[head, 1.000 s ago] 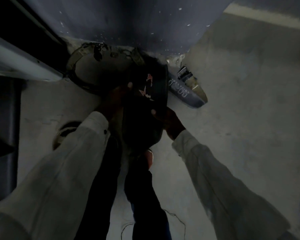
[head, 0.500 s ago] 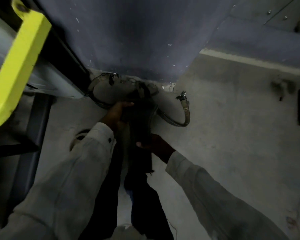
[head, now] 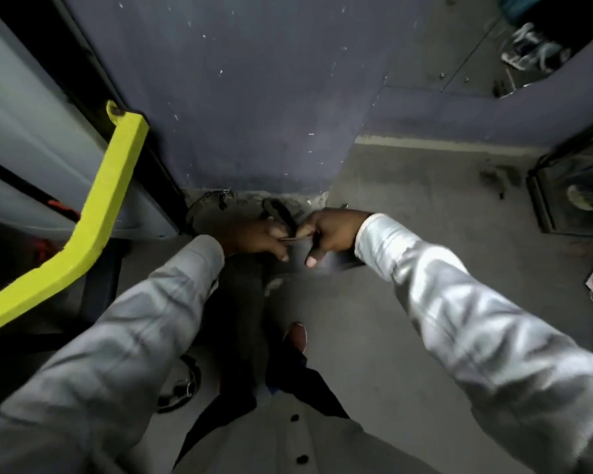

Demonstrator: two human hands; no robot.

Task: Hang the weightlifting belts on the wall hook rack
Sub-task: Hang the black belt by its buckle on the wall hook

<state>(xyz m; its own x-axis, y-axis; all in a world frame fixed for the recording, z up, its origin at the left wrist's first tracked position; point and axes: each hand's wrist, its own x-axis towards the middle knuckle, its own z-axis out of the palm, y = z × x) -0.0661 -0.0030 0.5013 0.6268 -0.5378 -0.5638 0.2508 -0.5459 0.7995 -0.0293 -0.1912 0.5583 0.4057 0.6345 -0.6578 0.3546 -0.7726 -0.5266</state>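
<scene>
Both hands meet low in front of the person: left hand [head: 254, 239] curled round a dark belt [head: 243, 302] that hangs down past the legs, right hand [head: 332, 234] closed on the belt's other end w/ thumb pointing down. Just beyond, a 2nd belt [head: 206, 208] lies coiled on the floor [head: 408, 206] at the foot of the dark wall [head: 254, 97]. Yellow bar [head: 107, 206] slants down the left side.
</scene>
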